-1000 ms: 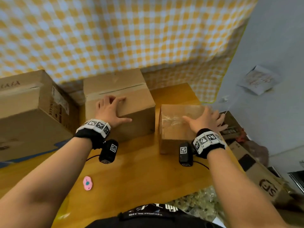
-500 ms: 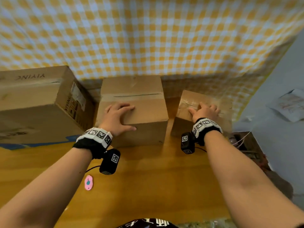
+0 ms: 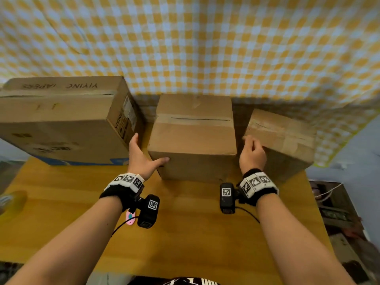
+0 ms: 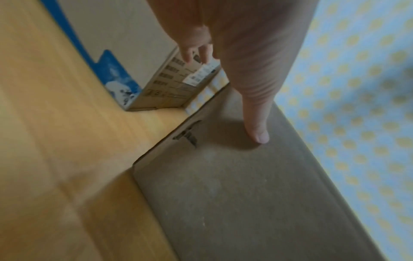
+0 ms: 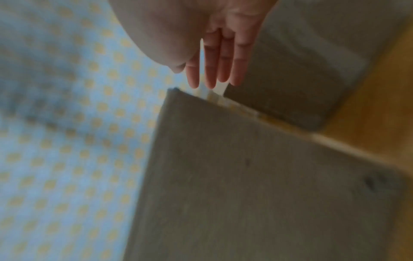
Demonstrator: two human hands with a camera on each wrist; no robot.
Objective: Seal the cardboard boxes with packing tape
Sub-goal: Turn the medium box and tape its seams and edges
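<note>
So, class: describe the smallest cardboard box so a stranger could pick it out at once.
Start at the wooden table against the checked cloth, where three boxes stand in a row. Take the right-hand one, beside the right hand. It is the smallest and sits turned at an angle.

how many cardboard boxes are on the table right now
3. A large box stands at the left, a middle box sits between both hands, and a small box is at the right. More below the table edge may be hidden.
</note>
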